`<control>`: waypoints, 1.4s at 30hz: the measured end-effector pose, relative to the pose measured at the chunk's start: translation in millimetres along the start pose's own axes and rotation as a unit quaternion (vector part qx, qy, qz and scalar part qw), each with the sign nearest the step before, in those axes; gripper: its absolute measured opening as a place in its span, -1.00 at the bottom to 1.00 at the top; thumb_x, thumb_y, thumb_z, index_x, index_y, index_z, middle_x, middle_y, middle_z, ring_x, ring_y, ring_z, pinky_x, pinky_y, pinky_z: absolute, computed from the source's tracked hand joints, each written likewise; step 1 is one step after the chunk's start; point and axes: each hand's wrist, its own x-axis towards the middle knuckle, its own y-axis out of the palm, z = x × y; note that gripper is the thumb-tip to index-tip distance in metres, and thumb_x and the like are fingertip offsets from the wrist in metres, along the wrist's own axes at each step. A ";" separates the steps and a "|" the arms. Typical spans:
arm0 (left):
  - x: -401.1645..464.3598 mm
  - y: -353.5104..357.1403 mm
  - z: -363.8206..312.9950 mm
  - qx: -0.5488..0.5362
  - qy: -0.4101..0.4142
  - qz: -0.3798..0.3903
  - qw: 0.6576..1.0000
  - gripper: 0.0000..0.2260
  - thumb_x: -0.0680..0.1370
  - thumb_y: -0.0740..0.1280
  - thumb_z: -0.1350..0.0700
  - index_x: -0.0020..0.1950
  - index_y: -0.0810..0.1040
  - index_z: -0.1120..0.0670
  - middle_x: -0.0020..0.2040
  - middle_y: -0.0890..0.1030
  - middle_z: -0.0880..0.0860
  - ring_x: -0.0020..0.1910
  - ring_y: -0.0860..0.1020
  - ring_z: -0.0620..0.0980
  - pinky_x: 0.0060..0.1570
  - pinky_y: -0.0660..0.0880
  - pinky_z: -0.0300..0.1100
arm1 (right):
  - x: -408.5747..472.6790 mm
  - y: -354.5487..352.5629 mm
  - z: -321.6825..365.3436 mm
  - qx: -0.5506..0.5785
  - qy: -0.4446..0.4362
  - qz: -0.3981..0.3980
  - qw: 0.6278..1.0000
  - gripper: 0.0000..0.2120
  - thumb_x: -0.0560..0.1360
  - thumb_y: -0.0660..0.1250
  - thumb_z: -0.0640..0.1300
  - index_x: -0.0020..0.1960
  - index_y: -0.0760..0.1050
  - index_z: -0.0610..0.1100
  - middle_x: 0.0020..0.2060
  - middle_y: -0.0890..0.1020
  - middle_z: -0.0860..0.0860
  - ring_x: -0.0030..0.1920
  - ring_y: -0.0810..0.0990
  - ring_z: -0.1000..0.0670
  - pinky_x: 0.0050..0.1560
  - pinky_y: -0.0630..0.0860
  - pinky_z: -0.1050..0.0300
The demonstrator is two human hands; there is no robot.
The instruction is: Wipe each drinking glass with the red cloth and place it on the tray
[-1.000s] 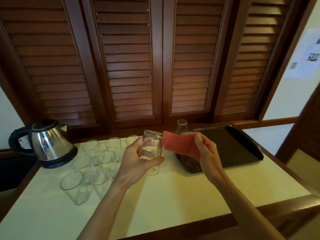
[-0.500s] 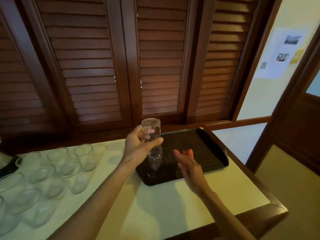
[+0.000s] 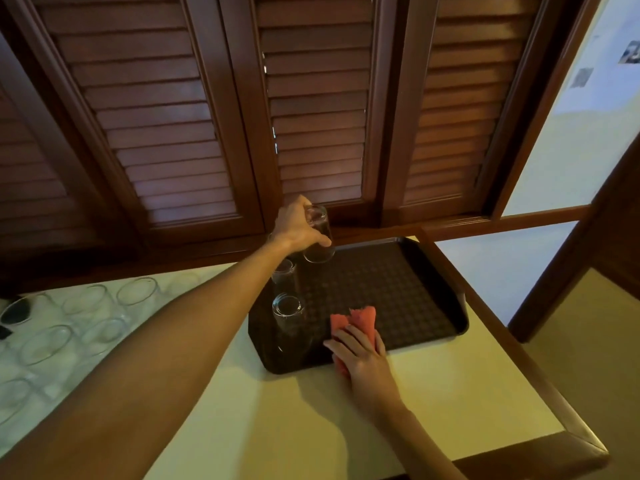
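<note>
Your left hand point(image 3: 298, 226) is out over the far left corner of the tray point(image 3: 429, 299), grip clamped around an upturned drinking glass point(image 3: 319, 237), mouth down. Whether its rim is touching the tray yet, I can't tell. Bring it straight down and level so the whole rim lands at once, not 1 edge first. 2 more glasses point(image 3: 289, 310) stand on the tray's left side in a row toward you, the nearer neighbour just beside your wrist, so watch that forearm as you let go. Open the fingers only once the glass feels seated, then lift the hand up, not sideways. Your right hand point(image 3: 363, 358) rests at the tray's near edge, grip closed on the red cloth point(image 3: 356, 320): keep it bunched there, ready. Plenty of unwiped glasses point(image 3: 86, 306) wait on the pale surface point(image 3: 311, 427) to your left, close together, so pick the next one cleanly.
</note>
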 end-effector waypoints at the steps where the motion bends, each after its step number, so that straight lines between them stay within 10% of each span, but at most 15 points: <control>1: 5.6 4.5 2.7 0.019 -0.002 0.007 1.000 -0.32 0.30 0.71 0.13 0.32 0.47 0.13 0.22 0.58 0.07 0.19 0.52 0.00 0.15 0.49 -0.16 | -0.5 0.3 -0.3 -0.001 0.004 0.008 1.000 -0.59 0.47 0.43 -0.11 0.30 0.54 0.12 0.29 0.58 0.10 0.45 0.38 0.00 0.48 0.21 -0.23; 5: 19.9 21.6 13.6 0.068 -0.009 0.032 0.997 -0.32 0.30 0.71 0.12 0.30 0.46 0.13 0.26 0.55 0.13 0.26 0.54 0.12 0.20 0.51 -0.05 | -0.6 0.5 -0.5 -0.003 0.013 0.023 1.000 -0.61 0.51 0.20 0.02 0.30 0.55 0.13 0.30 0.59 0.10 0.45 0.43 -0.03 0.44 0.31 -0.29; 12: 28.1 36.5 23.5 0.095 -0.041 0.045 0.994 -0.27 0.31 0.71 0.13 0.37 0.43 0.15 0.31 0.52 0.16 0.29 0.54 0.17 0.27 0.55 0.05 | -0.7 5.7 -2.1 -0.004 0.005 0.009 1.000 -0.55 0.44 0.51 -0.06 0.30 0.55 0.12 0.31 0.59 0.09 0.45 0.43 -0.06 0.42 0.33 -0.31; 32: 33.9 50.4 22.4 0.107 -0.060 0.088 0.988 -0.20 0.31 0.70 0.13 0.44 0.37 0.17 0.37 0.51 0.20 0.35 0.53 0.22 0.32 0.53 0.11 | -0.6 5.5 -0.1 0.008 0.023 -0.001 1.000 -0.65 0.56 0.15 0.08 0.29 0.52 0.17 0.32 0.58 0.11 0.44 0.46 -0.05 0.41 0.37 -0.29; 42: 38.3 54.0 16.9 0.116 -0.070 0.096 0.986 -0.22 0.36 0.67 0.16 0.47 0.35 0.17 0.40 0.50 0.20 0.39 0.51 0.23 0.32 0.50 0.07 | -1.2 5.9 -0.2 0.000 0.024 0.011 1.000 -0.64 0.52 0.32 0.05 0.30 0.49 0.20 0.34 0.55 0.14 0.45 0.43 -0.01 0.43 0.27 -0.23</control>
